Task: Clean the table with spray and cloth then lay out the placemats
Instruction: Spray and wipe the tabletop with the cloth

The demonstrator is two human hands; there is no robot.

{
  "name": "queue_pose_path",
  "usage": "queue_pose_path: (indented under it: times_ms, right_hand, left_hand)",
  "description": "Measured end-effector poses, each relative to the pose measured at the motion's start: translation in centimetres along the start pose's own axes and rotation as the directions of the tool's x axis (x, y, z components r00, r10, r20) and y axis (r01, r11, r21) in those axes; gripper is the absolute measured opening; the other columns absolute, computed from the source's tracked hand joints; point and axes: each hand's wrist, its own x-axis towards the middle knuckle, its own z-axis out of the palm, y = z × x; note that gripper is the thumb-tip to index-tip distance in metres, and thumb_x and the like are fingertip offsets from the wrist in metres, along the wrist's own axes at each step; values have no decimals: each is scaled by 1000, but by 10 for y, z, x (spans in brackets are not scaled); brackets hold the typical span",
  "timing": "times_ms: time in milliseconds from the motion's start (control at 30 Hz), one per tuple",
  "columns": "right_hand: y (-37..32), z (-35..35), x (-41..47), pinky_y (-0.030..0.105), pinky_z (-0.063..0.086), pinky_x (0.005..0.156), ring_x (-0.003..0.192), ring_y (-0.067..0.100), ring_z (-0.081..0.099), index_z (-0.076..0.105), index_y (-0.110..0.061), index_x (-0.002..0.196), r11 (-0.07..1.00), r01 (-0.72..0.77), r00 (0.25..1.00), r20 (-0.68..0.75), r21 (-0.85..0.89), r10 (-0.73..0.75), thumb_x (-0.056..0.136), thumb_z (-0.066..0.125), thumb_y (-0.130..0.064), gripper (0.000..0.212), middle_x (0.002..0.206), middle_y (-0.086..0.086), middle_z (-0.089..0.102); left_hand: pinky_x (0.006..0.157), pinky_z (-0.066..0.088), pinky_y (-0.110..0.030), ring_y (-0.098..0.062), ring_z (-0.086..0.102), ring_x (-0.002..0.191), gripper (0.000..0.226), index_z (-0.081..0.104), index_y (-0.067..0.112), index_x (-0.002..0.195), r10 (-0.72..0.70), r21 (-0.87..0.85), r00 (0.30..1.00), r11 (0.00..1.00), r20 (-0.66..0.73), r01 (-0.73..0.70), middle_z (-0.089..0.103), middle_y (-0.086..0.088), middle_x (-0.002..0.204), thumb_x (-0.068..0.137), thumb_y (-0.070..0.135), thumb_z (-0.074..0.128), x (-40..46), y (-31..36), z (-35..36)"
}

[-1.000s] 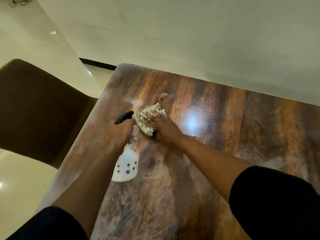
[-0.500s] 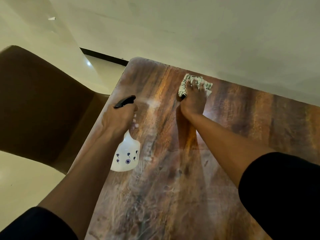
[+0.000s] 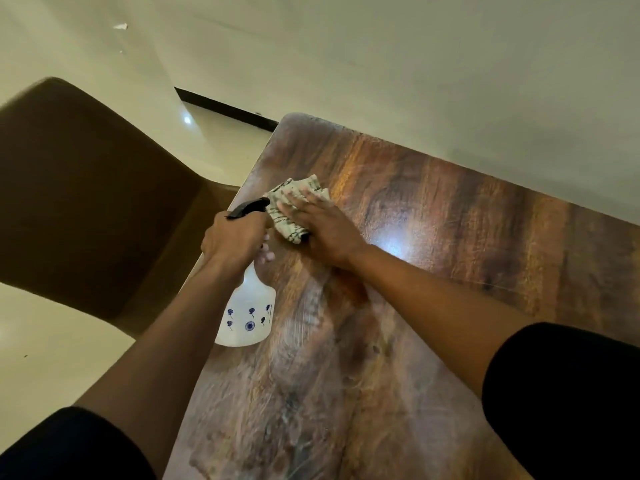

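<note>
The wooden worktop shows wet smears near the person, so cleaning looks well underway, and no placemats are in sight. The left hand grips the white spray bottle at the worktop's left edge. The right hand presses flat-fingered on the striped cloth near the far corner.

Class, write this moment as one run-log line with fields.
phase: wiping | left hand: grips spray bottle | right hand: presses cloth flat on table | placemats: none in view
</note>
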Motion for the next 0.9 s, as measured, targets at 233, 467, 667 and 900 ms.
queue_pose_path:
  times_ms: [233, 467, 667, 900]
  right_hand:
    - [101, -66, -15, 55, 15, 125, 157, 32, 8, 20, -25, 163, 879, -476, 857, -224, 4, 465, 101, 52, -20, 69, 170, 3, 17]
    - [117, -63, 2, 45, 12, 128, 157, 33, 7, 24, -19, 162, 768, -640, 712, -353, 31, 607, 98, 46, -7, 69, 169, 8, 20]
    - [117, -71, 36, 43, 7, 126, 157, 31, 6, 22, -21, 162, 831, -556, 798, -284, -8, 531, 95, 47, -6, 74, 169, 5, 19]
    - [77, -73, 120, 44, 3, 126, 158, 30, 0, 15, -24, 164, 847, -532, 835, -158, 19, 527, 100, 51, -18, 73, 171, 2, 10]
  left_hand:
    - [100, 63, -54, -24, 81, 64, 29, 80, 11, 77, 42, 33, 998, 999, -36, -41, 77, -2, 62, 88, 36, 70, 10, 30, 13]
    - [90, 67, -47, -24, 81, 63, 20, 80, 14, 91, 60, -11, 997, 998, -46, -60, 78, -3, 64, 88, 30, 68, 39, 54, 22]
    - [84, 68, -42, -22, 80, 58, 28, 80, 13, 97, 50, -30, 996, 998, -78, -52, 79, -5, 70, 96, 37, 65, 61, 65, 26]
    - [95, 66, -50, -25, 81, 64, 51, 76, 9, 114, 5, -70, 999, 998, -51, -9, 81, -5, 75, 75, 40, 67, 71, 71, 9]
